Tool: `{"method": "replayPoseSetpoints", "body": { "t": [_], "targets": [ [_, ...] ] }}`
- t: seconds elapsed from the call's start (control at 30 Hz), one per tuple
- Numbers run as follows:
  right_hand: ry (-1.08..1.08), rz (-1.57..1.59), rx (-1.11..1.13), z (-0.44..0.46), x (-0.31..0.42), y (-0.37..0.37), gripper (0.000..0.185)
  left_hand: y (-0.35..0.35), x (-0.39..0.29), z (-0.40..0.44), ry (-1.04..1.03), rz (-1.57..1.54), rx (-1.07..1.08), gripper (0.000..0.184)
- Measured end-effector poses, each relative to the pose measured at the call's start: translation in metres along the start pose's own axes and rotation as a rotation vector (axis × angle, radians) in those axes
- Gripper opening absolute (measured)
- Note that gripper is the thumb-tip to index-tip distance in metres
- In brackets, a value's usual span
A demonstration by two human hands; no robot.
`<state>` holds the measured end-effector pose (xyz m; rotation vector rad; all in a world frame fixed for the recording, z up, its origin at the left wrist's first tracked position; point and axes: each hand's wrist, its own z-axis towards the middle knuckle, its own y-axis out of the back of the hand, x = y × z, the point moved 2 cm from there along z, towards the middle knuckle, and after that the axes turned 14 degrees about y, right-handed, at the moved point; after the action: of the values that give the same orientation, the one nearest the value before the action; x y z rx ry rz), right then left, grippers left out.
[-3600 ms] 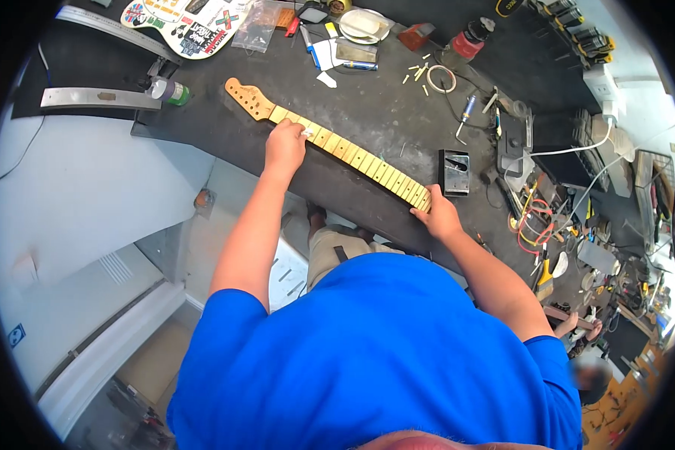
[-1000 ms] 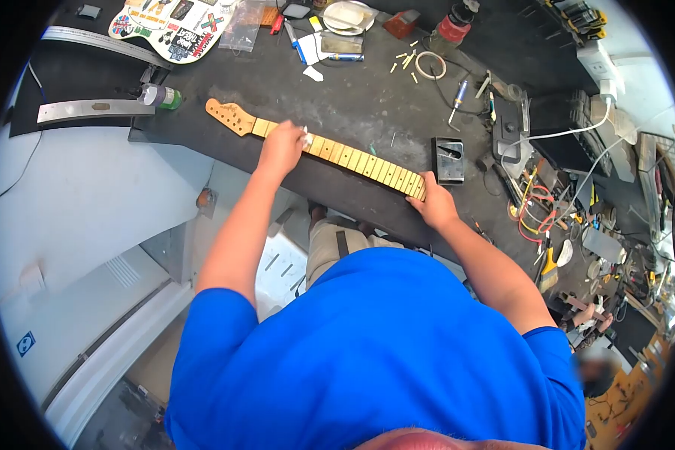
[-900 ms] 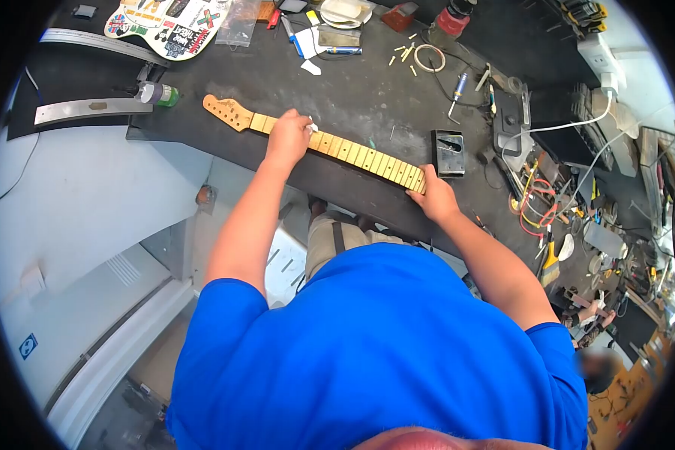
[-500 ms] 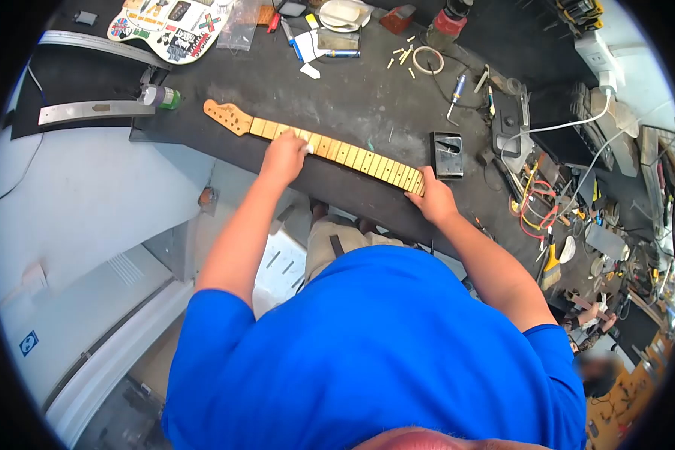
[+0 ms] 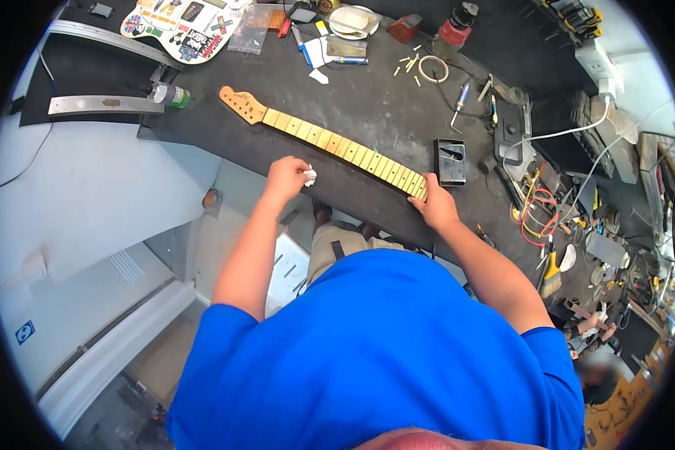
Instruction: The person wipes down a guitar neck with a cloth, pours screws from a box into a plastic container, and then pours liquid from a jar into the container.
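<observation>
A light wooden guitar neck lies slantwise on the dark workbench, its headstock at the upper left. At its lower right end, my right hand grips the neck, thumb on the near side. My left hand is off the neck, near the bench's front edge, with its fingers closed on a crumpled white cloth or paper. Just beyond my right hand sits a black box-shaped tool with a shiny opening.
A stickered guitar body, a green-labelled bottle and a curved metal strip are at the left. Behind the neck are a white dish and a screwdriver. Cables and a brush crowd the right, near another person's hands.
My left hand has come off the fretboard towards the bench's front edge, still holding the white wad. My right hand stays at the neck's end. The whole view has shifted slightly.
</observation>
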<state>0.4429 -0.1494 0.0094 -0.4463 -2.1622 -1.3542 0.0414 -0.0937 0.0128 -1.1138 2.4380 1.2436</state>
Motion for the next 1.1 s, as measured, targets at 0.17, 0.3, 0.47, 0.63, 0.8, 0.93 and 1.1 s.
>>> {"method": "replayPoseSetpoints", "body": {
  "t": [0.17,0.3,0.47,0.63,0.8,0.93,1.1],
  "targets": [
    [-0.054,0.142,-0.174,-0.021,0.023,-0.002,0.074,-0.012,0.038,-0.03,0.07,-1.454,0.551,0.023],
    [-0.115,-0.004,-0.035,-0.029,0.066,0.013,0.07,-0.006,-0.003,-0.072,-0.022,-1.554,0.733,0.022],
    [0.069,-0.164,-0.255,-0.015,0.143,0.023,0.06,0.002,-0.04,-0.076,-0.134,-1.481,0.964,0.025],
    [0.337,0.891,-0.35,0.022,0.202,0.002,0.047,0.012,-0.056,-0.055,-0.021,-1.348,1.035,0.026],
    [0.12,0.627,-0.481,0.046,0.229,-0.02,0.024,0.054,-0.039,-0.028,-0.027,-0.816,1.023,0.035],
    [-0.225,0.448,-0.559,0.058,0.205,-0.052,0.029,0.109,0.023,0.059,-0.488,0.018,0.326,0.042],
    [-0.115,0.201,-0.539,0.088,0.215,-0.071,0.03,0.167,0.034,0.114,-0.653,0.193,-0.136,0.048]
  ]
}}
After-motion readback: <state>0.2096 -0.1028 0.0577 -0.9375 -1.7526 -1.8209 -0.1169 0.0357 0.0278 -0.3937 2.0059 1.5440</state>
